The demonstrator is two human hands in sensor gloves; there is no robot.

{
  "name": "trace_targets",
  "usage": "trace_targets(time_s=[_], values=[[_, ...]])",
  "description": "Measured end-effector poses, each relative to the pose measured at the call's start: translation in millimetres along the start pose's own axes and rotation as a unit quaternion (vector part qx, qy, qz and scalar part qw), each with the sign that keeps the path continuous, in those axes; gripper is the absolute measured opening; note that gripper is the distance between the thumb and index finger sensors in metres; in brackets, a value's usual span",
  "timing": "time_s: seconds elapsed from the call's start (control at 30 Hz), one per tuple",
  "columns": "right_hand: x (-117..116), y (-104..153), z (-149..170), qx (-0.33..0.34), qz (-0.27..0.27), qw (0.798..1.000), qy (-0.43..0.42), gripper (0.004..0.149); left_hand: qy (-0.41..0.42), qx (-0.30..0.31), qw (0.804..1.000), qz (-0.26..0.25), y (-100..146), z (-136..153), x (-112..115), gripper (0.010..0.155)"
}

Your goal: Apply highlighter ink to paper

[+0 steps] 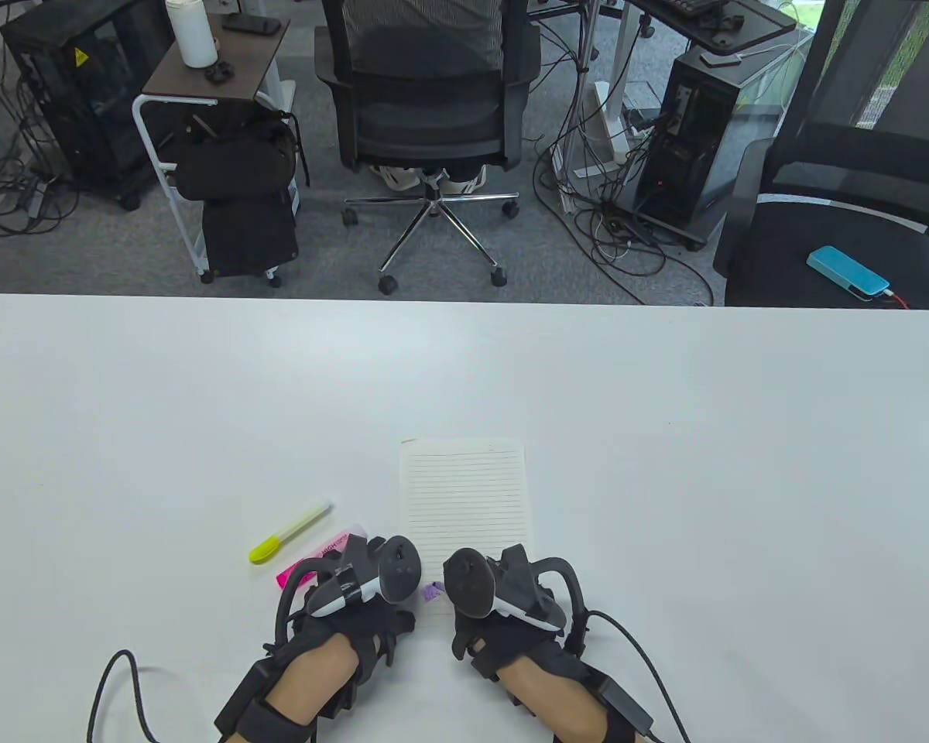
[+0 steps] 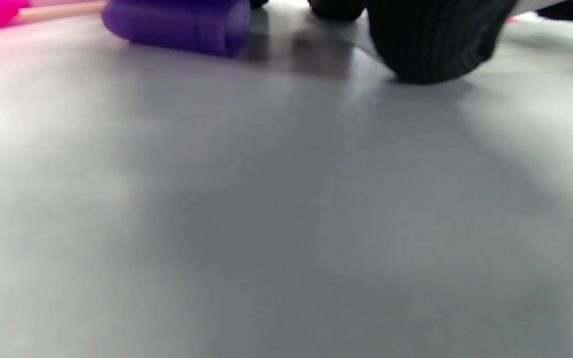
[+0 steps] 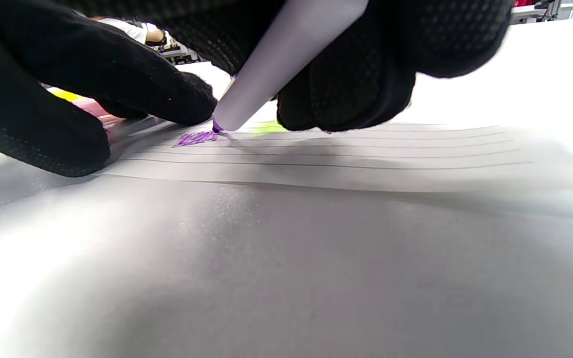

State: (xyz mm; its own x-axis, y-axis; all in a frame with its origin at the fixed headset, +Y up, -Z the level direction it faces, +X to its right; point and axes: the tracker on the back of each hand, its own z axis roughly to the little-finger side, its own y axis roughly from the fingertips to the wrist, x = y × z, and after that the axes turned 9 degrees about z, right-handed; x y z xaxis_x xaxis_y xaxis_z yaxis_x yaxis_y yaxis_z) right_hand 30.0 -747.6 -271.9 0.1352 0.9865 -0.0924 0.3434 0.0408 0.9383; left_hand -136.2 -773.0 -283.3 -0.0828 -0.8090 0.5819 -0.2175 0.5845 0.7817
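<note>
Hands at the near edge of a white table (image 1: 201, 402), both in black sensor gloves with trackers strapped on the backs. Right hand (image 1: 503, 600) pinching a pale lilac highlighter (image 3: 286, 54) between thumb and fingers, barrel slanted so the purple tip meets the lined paper (image 1: 464, 503) at its near left corner, where a small purple patch of ink (image 3: 196, 138) already sits; likely tilted this way to drag the broad tip flat across the sheet. Left hand (image 1: 356, 596) just beside, at the paper's near left edge, probably steadying the sheet; fingers hidden under the tracker, so grip impossible to judge. Purple cap (image 2: 177, 22) lying on the table by the left fingertips, seemingly set aside within easy reach.

Left of the hands, a pink highlighter (image 1: 317, 559) partly under the left hand, and a yellow highlighter (image 1: 290, 532) a little farther left, apart from the paper.

Beyond the table's far edge, grey carpet with tangled cables, a black office chair (image 1: 430, 93) at centre, a small side table with a white bottle (image 1: 191, 32) at far left, computer towers on both sides, and a second chair at far right carrying a blue device (image 1: 848, 272).
</note>
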Motion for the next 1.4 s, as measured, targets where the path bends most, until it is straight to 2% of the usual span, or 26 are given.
trace_targets(time_s=[0.13, 0.33, 0.5, 0.7, 0.9, 1.07, 1.2, 1.4], values=[[4.9, 3.4, -1.9, 0.001, -0.027, 1.000, 0.009, 0.040, 0.000, 0.000, 1.000, 0.000, -0.1, -0.1, 0.0, 0.076], [0.3, 1.1, -2.5, 0.004, 0.004, 1.000, 0.007, 0.040, 0.000, 0.000, 1.000, 0.000, -0.4, 0.0, 0.0, 0.076], [5.7, 3.3, -1.3, -0.001, -0.027, 1.000, 0.009, 0.040, 0.000, 0.000, 1.000, 0.000, -0.5, 0.1, 0.0, 0.076], [0.0, -0.4, -0.7, 0.005, 0.000, 1.000, 0.001, 0.040, 0.000, 0.000, 1.000, 0.000, -0.6, 0.2, 0.2, 0.076], [4.4, 2.0, 0.1, -0.003, -0.032, 0.999, 0.003, 0.040, 0.000, 0.000, 1.000, 0.000, -0.7, 0.2, 0.3, 0.076], [-0.9, 0.8, 0.0, 0.004, -0.011, 1.000, -0.002, 0.040, 0.000, 0.000, 1.000, 0.000, -0.8, 0.3, 0.2, 0.076], [3.1, 3.1, -1.1, 0.000, -0.034, 0.999, 0.003, 0.040, 0.000, 0.000, 1.000, 0.000, -0.8, 0.3, 0.2, 0.076], [-0.3, 3.1, -3.2, 0.006, -0.022, 1.000, -0.002, 0.040, 0.000, 0.000, 1.000, 0.000, -0.7, 0.3, 0.1, 0.076]])
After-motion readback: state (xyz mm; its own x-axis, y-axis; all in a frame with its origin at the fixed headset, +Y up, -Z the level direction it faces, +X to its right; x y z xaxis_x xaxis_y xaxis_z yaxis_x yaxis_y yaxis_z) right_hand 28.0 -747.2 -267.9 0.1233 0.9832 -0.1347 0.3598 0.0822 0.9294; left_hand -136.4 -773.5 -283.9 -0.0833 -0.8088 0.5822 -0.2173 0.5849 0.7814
